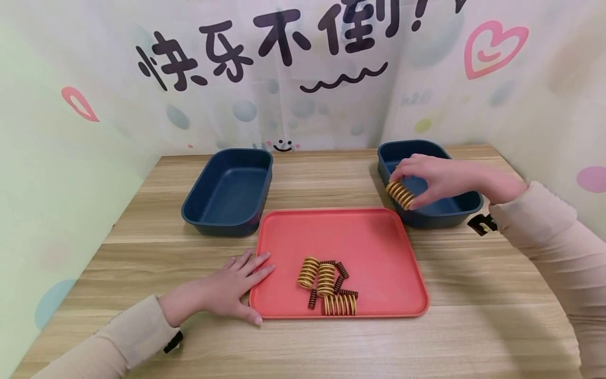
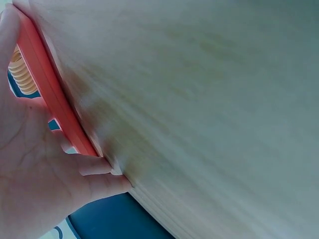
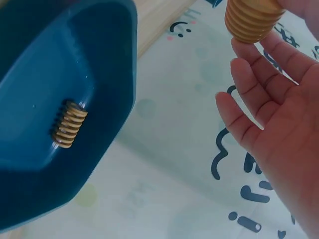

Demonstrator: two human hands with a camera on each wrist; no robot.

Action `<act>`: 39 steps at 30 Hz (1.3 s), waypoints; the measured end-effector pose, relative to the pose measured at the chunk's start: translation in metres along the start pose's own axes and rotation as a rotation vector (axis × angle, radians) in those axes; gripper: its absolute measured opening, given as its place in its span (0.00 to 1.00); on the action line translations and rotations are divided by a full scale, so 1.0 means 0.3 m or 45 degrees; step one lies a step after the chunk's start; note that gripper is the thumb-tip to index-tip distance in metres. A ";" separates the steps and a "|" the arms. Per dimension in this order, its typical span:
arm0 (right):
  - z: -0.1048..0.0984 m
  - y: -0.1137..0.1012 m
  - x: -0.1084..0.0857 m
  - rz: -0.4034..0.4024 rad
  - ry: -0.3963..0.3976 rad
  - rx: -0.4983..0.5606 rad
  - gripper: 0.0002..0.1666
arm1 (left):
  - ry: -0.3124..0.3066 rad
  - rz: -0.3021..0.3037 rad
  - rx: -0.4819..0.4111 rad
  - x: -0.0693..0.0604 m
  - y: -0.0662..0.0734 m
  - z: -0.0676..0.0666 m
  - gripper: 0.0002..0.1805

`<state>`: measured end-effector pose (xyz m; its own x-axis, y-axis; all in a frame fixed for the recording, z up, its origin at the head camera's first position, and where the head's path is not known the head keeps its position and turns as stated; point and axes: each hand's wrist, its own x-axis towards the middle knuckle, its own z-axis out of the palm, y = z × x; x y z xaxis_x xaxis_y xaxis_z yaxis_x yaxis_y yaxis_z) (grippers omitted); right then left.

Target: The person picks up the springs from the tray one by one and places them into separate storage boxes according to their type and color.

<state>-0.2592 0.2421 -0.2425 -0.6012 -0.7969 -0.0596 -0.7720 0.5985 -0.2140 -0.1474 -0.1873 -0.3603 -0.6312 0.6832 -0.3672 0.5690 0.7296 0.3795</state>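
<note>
A yellow coil spring (image 1: 400,195) is pinched between the thumb and fingers of my right hand (image 1: 437,178), above the near left wall of the right blue bin (image 1: 428,221). Inside that bin, the right wrist view shows another yellow spring (image 3: 70,125). My left hand (image 1: 232,288) rests at the left edge of the red tray (image 1: 369,252), fingers spread and touching its rim. Toward the tray's near side lie three yellow springs (image 1: 326,280) and several small dark brown springs (image 1: 349,293), close together. The left palm (image 2: 45,184) appears beside the tray in the left wrist view.
A second blue bin (image 1: 227,223) stands behind the tray on the left, with its bare bottom showing. Everything sits on a wood-grain table (image 1: 331,347). A white printed curtain (image 1: 284,116) hangs along the back edge.
</note>
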 end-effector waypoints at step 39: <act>-0.029 0.184 0.018 0.252 -0.078 0.037 0.33 | 0.001 0.005 0.010 0.001 -0.004 0.001 0.54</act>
<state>-0.3068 0.2716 -0.2462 -0.7261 -0.6682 -0.1623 -0.6335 0.7418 -0.2200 -0.1480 -0.1878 -0.3612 -0.6291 0.6862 -0.3652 0.5756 0.7270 0.3743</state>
